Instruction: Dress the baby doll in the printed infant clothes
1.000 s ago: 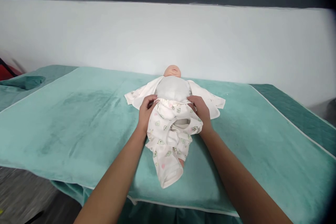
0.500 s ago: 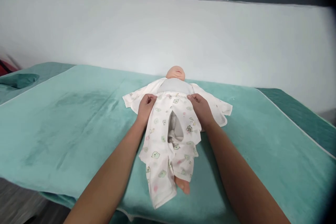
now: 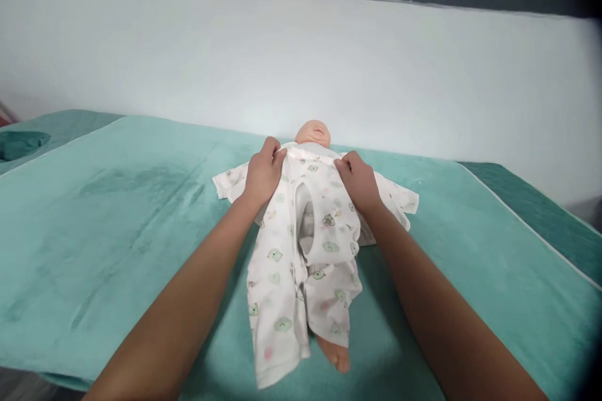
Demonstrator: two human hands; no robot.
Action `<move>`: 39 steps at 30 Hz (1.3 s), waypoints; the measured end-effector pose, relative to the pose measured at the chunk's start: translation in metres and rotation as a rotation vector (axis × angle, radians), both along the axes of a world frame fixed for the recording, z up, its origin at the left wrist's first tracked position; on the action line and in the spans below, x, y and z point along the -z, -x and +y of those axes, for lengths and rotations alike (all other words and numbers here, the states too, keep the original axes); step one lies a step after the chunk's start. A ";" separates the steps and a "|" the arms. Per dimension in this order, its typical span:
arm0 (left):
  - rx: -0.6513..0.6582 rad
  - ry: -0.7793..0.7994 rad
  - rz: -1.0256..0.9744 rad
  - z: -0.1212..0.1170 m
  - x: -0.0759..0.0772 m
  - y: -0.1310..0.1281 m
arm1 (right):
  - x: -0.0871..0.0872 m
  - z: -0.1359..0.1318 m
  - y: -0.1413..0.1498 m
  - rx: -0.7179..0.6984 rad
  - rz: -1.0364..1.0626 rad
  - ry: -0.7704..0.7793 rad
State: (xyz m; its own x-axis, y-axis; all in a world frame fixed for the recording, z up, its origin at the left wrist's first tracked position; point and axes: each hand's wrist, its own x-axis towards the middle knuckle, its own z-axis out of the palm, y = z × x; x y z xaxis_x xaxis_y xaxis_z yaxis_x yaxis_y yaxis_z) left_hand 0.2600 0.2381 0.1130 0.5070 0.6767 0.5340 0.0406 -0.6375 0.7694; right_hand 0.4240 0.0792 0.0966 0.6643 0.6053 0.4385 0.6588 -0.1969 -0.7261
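Observation:
A baby doll (image 3: 313, 133) lies on its back, its head away from me. White baby pants (image 3: 277, 250) with a green animal print and an open crotch cover its legs. My left hand (image 3: 264, 172) pinches one side of the waistband, and my right hand (image 3: 357, 180) grips the other side. Between them the waistband is raised over the doll's belly. One bare foot (image 3: 337, 356) sticks out of the pants leg on the right; the other foot is hidden. A white printed jacket (image 3: 399, 193) lies spread beneath the doll, sleeves out to both sides.
The doll rests on a teal plush cover (image 3: 141, 232) over a wide table or bed. Behind it stands a white wall (image 3: 301, 56) with a dark band above. A bunched teal fold (image 3: 21, 144) shows at the far left.
Both hands have pulled the waistband up toward the doll's chest and lifted it. The pants legs have shifted, and more of the bare foot shows.

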 end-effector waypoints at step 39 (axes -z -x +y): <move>0.345 0.280 0.134 0.010 -0.002 0.015 | -0.001 0.003 0.006 -0.283 0.214 -0.182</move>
State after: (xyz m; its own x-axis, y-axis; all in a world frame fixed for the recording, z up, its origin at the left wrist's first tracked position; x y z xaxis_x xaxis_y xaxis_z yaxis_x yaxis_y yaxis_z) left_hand 0.2449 0.2482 0.1151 0.7797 0.5653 0.2692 -0.0266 -0.3997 0.9163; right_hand 0.4180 0.0823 0.0979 0.5706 0.7028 0.4249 0.4983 0.1149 -0.8593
